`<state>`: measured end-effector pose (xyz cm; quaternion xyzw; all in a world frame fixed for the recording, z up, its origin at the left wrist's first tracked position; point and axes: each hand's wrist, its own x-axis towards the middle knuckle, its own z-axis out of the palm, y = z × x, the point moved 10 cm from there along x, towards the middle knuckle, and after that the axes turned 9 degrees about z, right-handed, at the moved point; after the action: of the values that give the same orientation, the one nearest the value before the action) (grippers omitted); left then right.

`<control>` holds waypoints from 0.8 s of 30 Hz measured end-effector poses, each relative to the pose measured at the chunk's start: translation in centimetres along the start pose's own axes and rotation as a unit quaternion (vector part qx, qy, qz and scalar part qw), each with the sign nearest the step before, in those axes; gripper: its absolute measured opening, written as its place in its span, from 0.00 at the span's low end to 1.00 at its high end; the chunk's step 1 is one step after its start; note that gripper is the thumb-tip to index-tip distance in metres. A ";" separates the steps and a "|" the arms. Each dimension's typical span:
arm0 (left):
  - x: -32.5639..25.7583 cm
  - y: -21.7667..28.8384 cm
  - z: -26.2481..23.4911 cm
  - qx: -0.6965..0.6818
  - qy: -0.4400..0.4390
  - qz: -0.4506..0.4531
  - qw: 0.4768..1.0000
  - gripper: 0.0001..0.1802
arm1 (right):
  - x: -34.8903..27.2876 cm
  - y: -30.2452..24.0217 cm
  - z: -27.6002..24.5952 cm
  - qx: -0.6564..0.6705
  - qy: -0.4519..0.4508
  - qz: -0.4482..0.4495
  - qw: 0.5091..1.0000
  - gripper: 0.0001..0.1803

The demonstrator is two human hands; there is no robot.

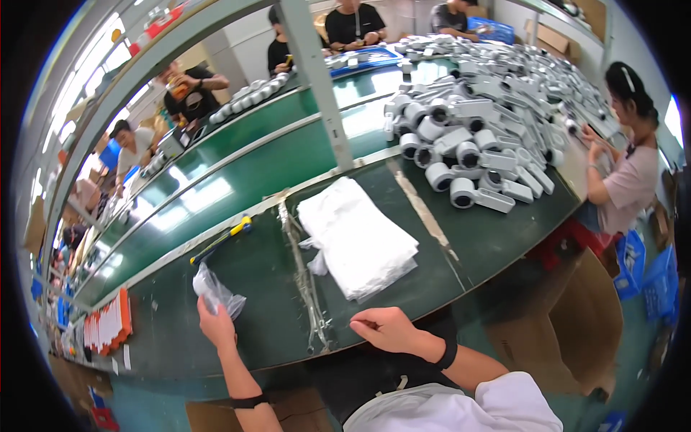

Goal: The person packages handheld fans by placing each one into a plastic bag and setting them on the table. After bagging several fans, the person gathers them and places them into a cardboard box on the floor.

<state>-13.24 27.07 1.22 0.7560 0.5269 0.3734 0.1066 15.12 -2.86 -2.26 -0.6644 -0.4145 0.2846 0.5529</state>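
My left hand is closed around a clear plastic bag with a rounded white-grey piece inside, held over the left part of the dark green table. What the piece is cannot be made out through the film. My right hand hovers at the table's near edge, fingers curled together, with nothing visible in them. Just beyond it lies a stack of white, thin plastic bags, fanned slightly at its near end. A blue and yellow tool, slim like a cutter or screwdriver, rests beyond my left hand.
A big heap of grey-white camera-like housings covers the right and far table. Orange-and-white boxes stand in a row at the left. A metal post rises beside the green conveyor. An open carton sits at right; several co-workers surround the line.
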 end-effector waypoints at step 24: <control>-11.9 31.6 6.8 -0.194 -0.185 0.459 0.847 0.22 | 4.6 3.6 -29.9 -0.591 0.306 0.078 0.742 0.22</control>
<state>12.06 4.87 8.57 0.9307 0.0070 0.3272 0.1632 43.25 -13.90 1.43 -0.9392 -0.2549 -0.1944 0.1228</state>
